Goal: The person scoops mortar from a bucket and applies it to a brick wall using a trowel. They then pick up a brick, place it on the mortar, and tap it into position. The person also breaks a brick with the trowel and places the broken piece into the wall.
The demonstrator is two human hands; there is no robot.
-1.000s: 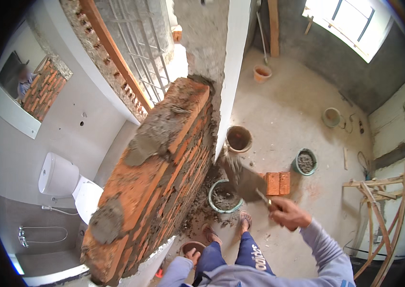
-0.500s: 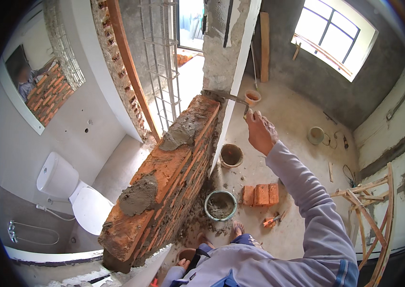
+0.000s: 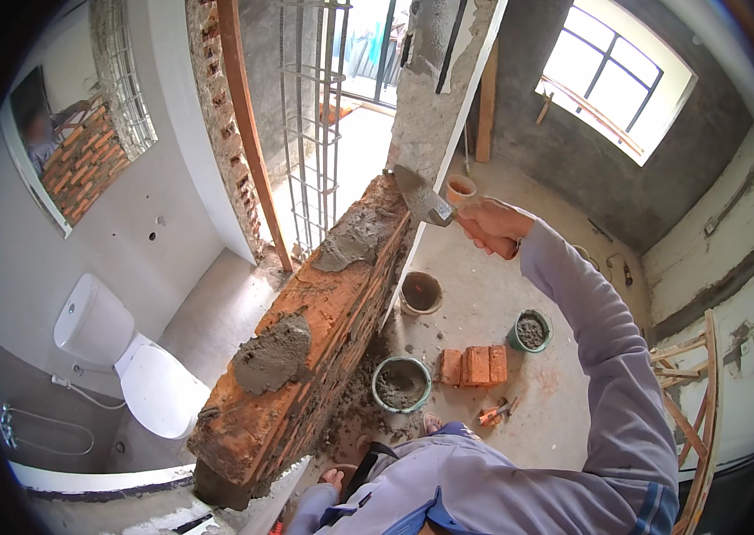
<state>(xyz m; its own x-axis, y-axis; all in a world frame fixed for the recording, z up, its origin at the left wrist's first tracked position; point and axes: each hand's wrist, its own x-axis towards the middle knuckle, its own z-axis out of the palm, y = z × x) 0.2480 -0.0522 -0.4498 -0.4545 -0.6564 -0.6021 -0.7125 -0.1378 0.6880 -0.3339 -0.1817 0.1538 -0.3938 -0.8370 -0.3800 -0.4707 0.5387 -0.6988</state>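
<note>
My right hand (image 3: 493, 225) is closed round the handle of a pointed trowel (image 3: 427, 198). The trowel's blade tilts with its broad face showing, at the far end of a brick wall (image 3: 283, 334), beside the plastered column (image 3: 435, 116). Along the wall's top lie two patches of grey mortar: a nearer patch (image 3: 272, 354) and a farther patch (image 3: 346, 248). Low in the picture, my left hand (image 3: 332, 479) has its fingers curled by a brownish edge, partly hidden by my body and a dark strap; what it grips is unclear.
A mortar tub (image 3: 401, 384) stands by the wall's foot near my feet. Right of it are several bricks (image 3: 473, 366), a green mortar bucket (image 3: 530, 331) and an orange-handled tool (image 3: 493, 415). A dark-filled bucket (image 3: 421, 293) stands farther off. A toilet (image 3: 159, 388) is left; a wooden frame (image 3: 702, 419) stands right.
My right wrist has turned, and the trowel blade has gone from nearly edge-on to showing its face. The view has shifted slightly; my arm no longer covers the green bucket.
</note>
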